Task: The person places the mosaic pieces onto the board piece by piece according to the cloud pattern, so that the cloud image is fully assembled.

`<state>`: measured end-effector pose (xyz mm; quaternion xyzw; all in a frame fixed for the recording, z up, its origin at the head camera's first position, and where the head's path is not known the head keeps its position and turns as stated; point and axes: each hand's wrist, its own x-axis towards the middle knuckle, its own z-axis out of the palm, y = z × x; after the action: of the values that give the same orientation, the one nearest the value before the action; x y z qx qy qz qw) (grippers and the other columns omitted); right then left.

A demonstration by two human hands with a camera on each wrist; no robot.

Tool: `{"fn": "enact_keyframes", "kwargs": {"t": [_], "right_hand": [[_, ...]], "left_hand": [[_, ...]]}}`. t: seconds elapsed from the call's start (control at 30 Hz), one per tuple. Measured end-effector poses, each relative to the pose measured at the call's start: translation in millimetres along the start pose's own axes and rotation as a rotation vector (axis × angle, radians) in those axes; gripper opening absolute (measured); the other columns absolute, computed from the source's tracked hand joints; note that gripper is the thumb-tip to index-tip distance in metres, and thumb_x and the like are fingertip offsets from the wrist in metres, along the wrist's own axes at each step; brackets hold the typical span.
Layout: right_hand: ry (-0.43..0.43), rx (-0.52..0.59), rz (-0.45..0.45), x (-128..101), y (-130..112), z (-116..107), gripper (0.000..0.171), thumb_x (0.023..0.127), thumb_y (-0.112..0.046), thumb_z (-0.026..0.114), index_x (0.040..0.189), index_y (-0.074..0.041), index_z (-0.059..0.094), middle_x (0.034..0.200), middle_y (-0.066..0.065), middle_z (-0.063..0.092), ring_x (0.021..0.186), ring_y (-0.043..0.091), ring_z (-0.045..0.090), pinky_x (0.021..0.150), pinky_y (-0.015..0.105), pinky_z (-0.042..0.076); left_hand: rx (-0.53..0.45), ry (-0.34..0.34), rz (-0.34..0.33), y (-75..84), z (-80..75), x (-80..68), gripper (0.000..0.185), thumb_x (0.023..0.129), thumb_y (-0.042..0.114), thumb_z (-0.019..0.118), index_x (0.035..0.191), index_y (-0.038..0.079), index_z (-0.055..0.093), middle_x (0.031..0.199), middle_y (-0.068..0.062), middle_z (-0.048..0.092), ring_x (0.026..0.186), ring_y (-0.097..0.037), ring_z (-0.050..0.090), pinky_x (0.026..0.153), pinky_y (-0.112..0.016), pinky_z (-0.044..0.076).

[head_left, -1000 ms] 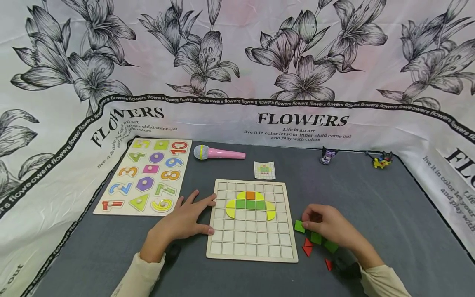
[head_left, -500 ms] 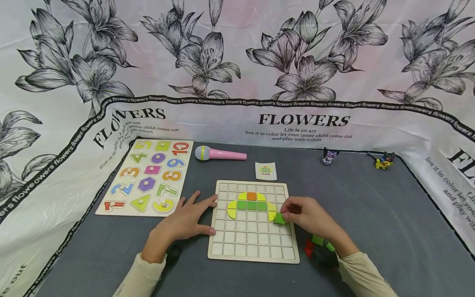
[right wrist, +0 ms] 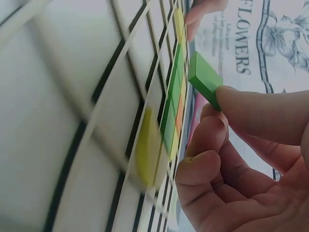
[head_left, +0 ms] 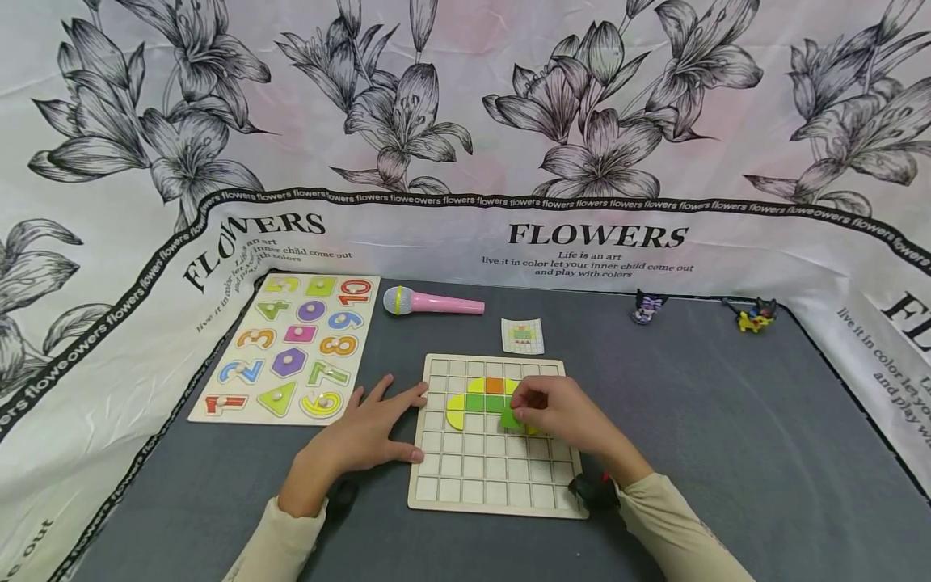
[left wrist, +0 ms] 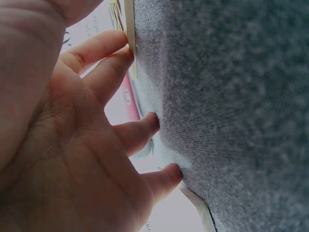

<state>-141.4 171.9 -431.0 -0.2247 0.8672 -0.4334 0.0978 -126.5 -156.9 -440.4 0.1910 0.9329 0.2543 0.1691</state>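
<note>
A wooden grid board (head_left: 490, 489) lies on the dark cloth. Set in its upper rows are an orange square (head_left: 494, 385), green squares (head_left: 474, 402) in a row, and yellow rounded pieces (head_left: 455, 411) at the sides. My right hand (head_left: 567, 416) pinches a green square tile (right wrist: 205, 75) between thumb and finger, tilted above the board near the row of green squares. Part of the right yellow piece is behind that hand. With fingers spread, my left hand (head_left: 364, 432) rests on the cloth, its thumb and index fingertip at the board's left edge.
A number and shape puzzle (head_left: 291, 339) lies at the left. Behind the board are a pink toy microphone (head_left: 444, 304) and a small pattern card (head_left: 522, 336). Two small figures, a dark one (head_left: 646, 307) and a yellow one (head_left: 756, 317), stand at the back right.
My right hand has carried the green tile from the pile at the board's right, leftward over the board. The loose pieces there are now mostly behind my right forearm. My left hand stays put.
</note>
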Motion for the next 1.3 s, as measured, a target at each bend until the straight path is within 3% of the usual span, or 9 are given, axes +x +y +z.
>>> {"fn": "enact_keyframes", "kwargs": {"t": [0.43,0.97,1.13,1.3], "right_hand": [[-0.036,-0.048,-0.102,23.7,-19.2,24.5,0.010,0.095,0.002,0.073,0.091,-0.007,0.073,0.082,-0.007,0.065,0.075,0.011,0.057,0.069,0.030,0.051],[-0.011,-0.279,-0.112,34.2,-24.1,43.2,0.019,0.089,0.009,0.075,0.083,-0.009,0.076,0.079,-0.006,0.062,0.073,0.010,0.054,0.067,0.029,0.050],[-0.028,-0.248,-0.110,30.2,-22.0,38.2,0.016,0.091,0.005,0.075,0.086,-0.010,0.077,0.079,-0.008,0.064,0.072,0.008,0.056,0.067,0.029,0.051],[-0.018,-0.141,-0.082,17.7,-16.9,24.1,0.012,0.093,0.000,0.074,0.091,-0.011,0.077,0.082,-0.010,0.065,0.075,0.009,0.058,0.069,0.030,0.052]], "left_hand": [[-0.003,0.002,0.008,1.5,1.7,-0.1,0.098,0.088,0.044,0.089,0.168,0.018,0.039,0.156,0.001,0.058,0.162,-0.043,0.011,0.125,-0.071,0.002],[0.004,0.014,0.020,2.9,0.1,-0.5,0.098,0.088,0.041,0.089,0.168,0.016,0.039,0.155,0.001,0.059,0.162,-0.044,0.012,0.125,-0.072,0.003],[0.000,0.014,0.024,1.6,0.1,-0.3,0.098,0.088,0.042,0.089,0.168,0.016,0.039,0.156,0.000,0.059,0.162,-0.046,0.012,0.124,-0.073,0.003],[0.007,0.010,0.016,-0.3,0.1,0.5,0.098,0.088,0.042,0.089,0.168,0.017,0.038,0.156,0.000,0.058,0.162,-0.045,0.012,0.124,-0.072,0.003]]}}
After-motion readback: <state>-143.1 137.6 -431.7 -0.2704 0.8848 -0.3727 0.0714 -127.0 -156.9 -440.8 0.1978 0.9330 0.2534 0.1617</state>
